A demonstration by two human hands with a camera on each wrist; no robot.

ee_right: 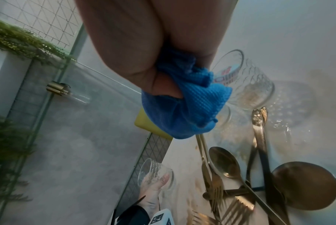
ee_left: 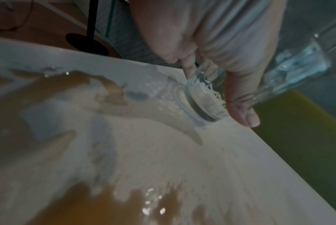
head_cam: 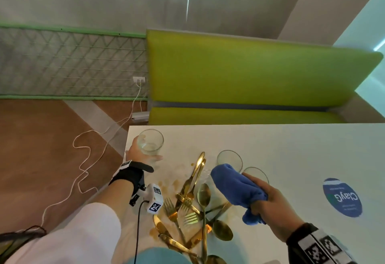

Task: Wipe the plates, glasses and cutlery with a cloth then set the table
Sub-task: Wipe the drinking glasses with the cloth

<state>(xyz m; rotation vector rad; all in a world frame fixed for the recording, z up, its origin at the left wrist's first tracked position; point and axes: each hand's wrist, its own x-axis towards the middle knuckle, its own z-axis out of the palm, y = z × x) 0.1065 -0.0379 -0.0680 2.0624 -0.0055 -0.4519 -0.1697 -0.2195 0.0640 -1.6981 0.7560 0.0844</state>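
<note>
My left hand [head_cam: 143, 155] grips a clear patterned glass [head_cam: 151, 142] near the far left corner of the white table [head_cam: 291, 149]. In the left wrist view the glass [ee_left: 211, 97] tilts, its base just above or touching the tabletop, with fingers [ee_left: 240, 106] wrapped round it. My right hand [head_cam: 268, 199] clutches a bunched blue cloth [head_cam: 235, 186] above the table's middle; the right wrist view shows the cloth [ee_right: 184, 106] squeezed in the fist. Two more glasses [head_cam: 229, 158] [head_cam: 257, 173] stand just behind the cloth. A pile of gold cutlery [head_cam: 193, 207] lies between my hands.
Brown liquid stains [ee_left: 86, 205] spread over the tabletop near the cutlery. A blue round sticker [head_cam: 341, 198] marks the table at right. A green bench [head_cam: 250, 76] stands behind the table. A white cable [head_cam: 83, 170] trails over the floor at left.
</note>
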